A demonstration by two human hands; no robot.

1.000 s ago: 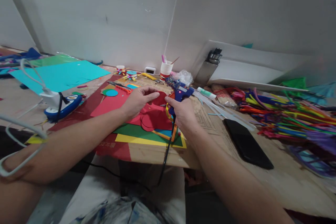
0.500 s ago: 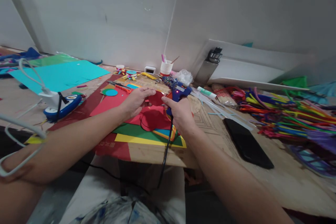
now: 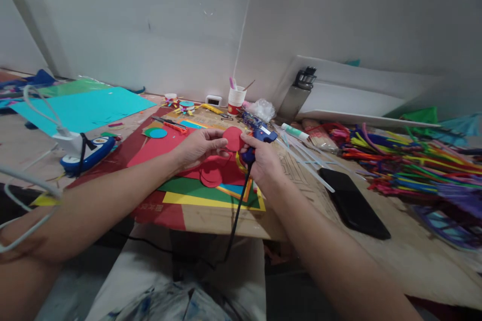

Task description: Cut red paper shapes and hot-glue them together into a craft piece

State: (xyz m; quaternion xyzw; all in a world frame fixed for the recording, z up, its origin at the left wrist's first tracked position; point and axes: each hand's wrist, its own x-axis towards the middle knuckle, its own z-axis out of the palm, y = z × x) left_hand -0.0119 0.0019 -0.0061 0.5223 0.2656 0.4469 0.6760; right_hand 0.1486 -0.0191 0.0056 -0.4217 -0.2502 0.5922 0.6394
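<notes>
My left hand point(image 3: 199, 147) pinches a small red paper circle point(image 3: 233, 139) and holds it up, facing me, above the stacked coloured sheets. My right hand point(image 3: 261, 160) is wrapped round the grip of a blue hot glue gun point(image 3: 259, 136), whose nozzle end sits right beside the circle. The gun's black cord point(image 3: 237, 215) hangs down over the table's front edge. Under both hands lie a red sheet with cut circles point(image 3: 213, 173), a green sheet point(image 3: 196, 188) and a yellow sheet point(image 3: 211, 201).
A black phone point(image 3: 352, 203) lies to the right, beyond it a heap of coloured pipe cleaners point(image 3: 406, 160). Clear glue sticks point(image 3: 305, 160), a paper cup point(image 3: 236, 99), a metal bottle point(image 3: 297, 95), a teal sheet point(image 3: 83, 105) and a white cable with a blue device point(image 3: 85, 153) surround the work.
My left hand has lifted the red circle off the sheets and turned it upright. The glue gun in my right hand has dropped lower and closer to it.
</notes>
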